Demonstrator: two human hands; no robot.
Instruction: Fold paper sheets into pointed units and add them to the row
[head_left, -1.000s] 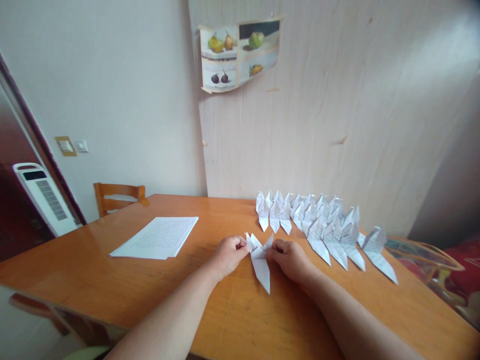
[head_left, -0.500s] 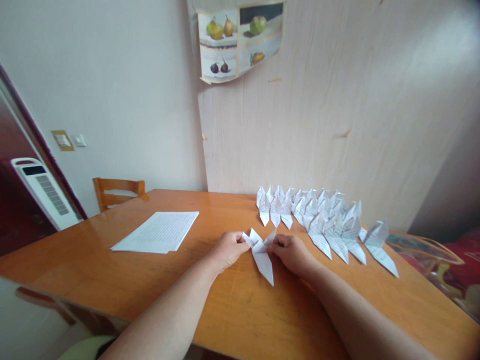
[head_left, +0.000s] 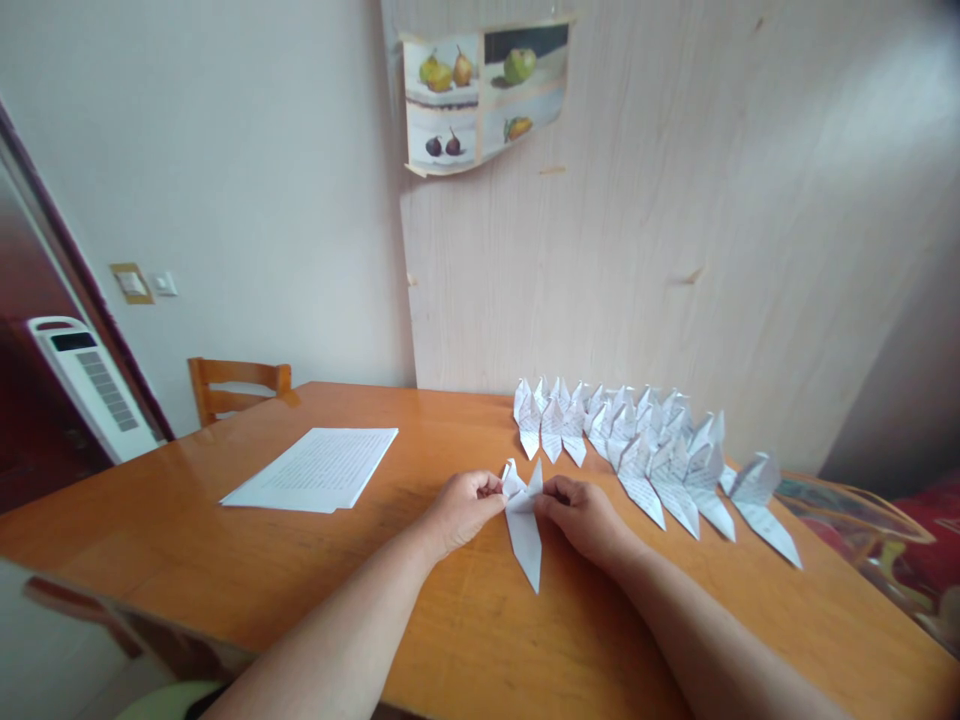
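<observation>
A folded white paper figure (head_left: 526, 540), with upright pointed flaps and a long pointed tail toward me, is held just over the wooden table (head_left: 450, 620). My left hand (head_left: 469, 508) pinches its left flap between thumb and fingers. On the other side, my right hand (head_left: 583, 510) grips the right flap the same way. Several finished-looking paper figures (head_left: 636, 455) of the same shape stand in rows beyond my right hand. One more paper figure (head_left: 757, 490) sits apart at the right end.
A stack of printed paper sheets (head_left: 315, 470) lies on the table's left side. A wooden chair (head_left: 240, 372) stands at the far left edge. Fruit pictures (head_left: 487, 95) hang on the wall panel. Red material (head_left: 900, 510) and clear plastic are beyond the right edge.
The paper figure's two flaps have come closer together and more upright, and its tail points more straight toward me. Both hands keep their hold; the view has tilted slightly.
</observation>
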